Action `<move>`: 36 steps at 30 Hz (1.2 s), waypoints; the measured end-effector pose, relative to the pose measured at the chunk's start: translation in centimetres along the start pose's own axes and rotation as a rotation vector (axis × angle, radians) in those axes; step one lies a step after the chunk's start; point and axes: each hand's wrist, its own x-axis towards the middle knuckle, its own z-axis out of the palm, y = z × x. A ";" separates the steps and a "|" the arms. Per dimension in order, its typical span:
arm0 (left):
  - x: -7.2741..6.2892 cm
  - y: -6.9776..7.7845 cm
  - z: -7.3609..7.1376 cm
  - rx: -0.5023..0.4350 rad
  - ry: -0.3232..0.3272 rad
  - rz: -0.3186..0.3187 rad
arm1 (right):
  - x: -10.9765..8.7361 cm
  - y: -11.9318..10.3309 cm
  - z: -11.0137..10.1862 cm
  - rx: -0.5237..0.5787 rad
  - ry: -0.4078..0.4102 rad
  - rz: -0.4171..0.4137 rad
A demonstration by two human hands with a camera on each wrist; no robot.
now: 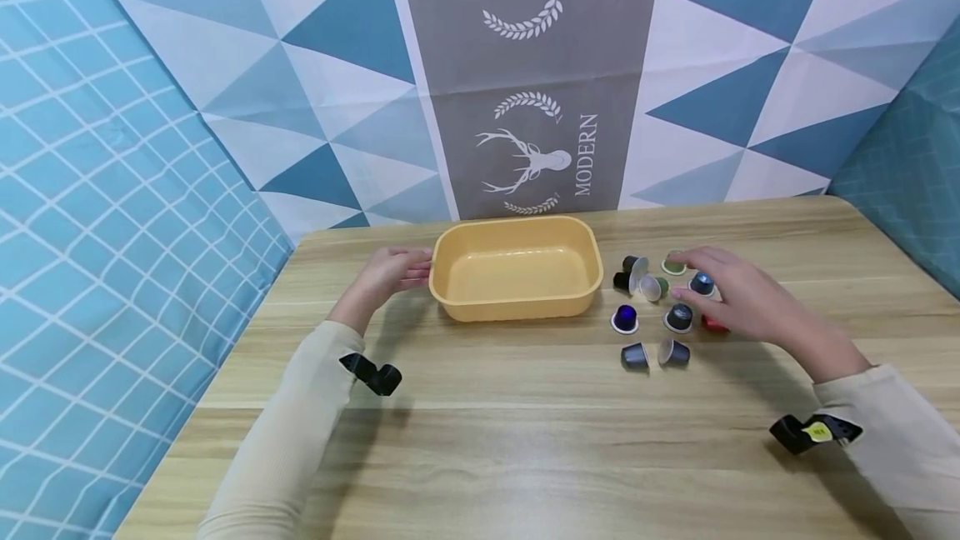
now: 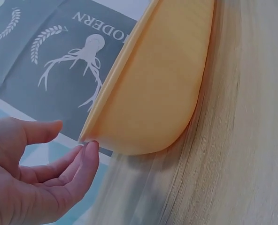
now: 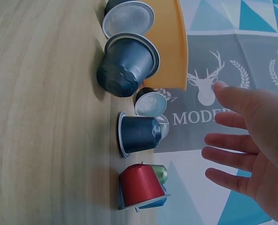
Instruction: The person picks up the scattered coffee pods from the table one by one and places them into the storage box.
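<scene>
A yellow plastic basin (image 1: 517, 309) stands near the back of the table. At its left end my left hand (image 1: 385, 277) has its fingertips against the rim, with the thumb apart in the left wrist view. My right hand (image 1: 738, 294) hovers over a group of coffee capsules, fingers spread and holding nothing. Under or beside it are a red capsule (image 3: 141, 184), a blue capsule (image 1: 702, 283), a dark grey capsule (image 1: 679, 317) and a green capsule (image 1: 674, 264). The right hand partly hides the red one in the head view.
More capsules lie to the left of the right hand: a violet-blue capsule (image 1: 625, 318), a grey capsule (image 1: 634, 357) on its side, and a black capsule (image 1: 622, 282) near the basin. A patterned cloth (image 1: 540, 90) hangs behind the wooden table (image 1: 510, 440).
</scene>
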 end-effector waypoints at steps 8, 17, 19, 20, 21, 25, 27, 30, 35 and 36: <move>0.4 -0.2 0.1 0.003 -0.009 -0.010 | -0.2 -0.3 0.3 -0.005 -0.009 -0.022; 0.9 -0.7 0.3 0.066 0.011 0.024 | -1.1 -0.6 0.7 0.053 -0.001 -0.017; 1.0 -0.8 0.4 0.070 0.020 0.035 | -1.2 -0.7 0.8 0.055 0.007 -0.028; 1.0 -0.8 0.4 0.078 0.019 0.042 | -1.3 -0.7 0.9 0.057 0.009 -0.031; 1.0 -0.8 0.4 0.086 0.017 0.047 | -1.4 -0.7 0.9 0.056 0.011 -0.039; 0.9 -0.9 0.4 0.092 0.023 0.050 | -1.7 -0.9 1.2 0.053 -0.004 -0.058; 0.8 -0.9 0.3 0.093 0.023 0.050 | -1.8 -1.0 1.3 0.057 -0.014 -0.055; 0.7 -0.9 0.3 0.095 0.019 0.055 | -2.0 -1.1 1.5 0.057 -0.013 -0.064; 0.7 -1.1 0.2 0.097 0.010 0.059 | -2.3 -1.2 1.8 0.045 0.038 -0.126; 0.7 -1.1 0.2 0.094 0.009 0.058 | -2.4 -1.2 1.9 0.050 0.050 -0.141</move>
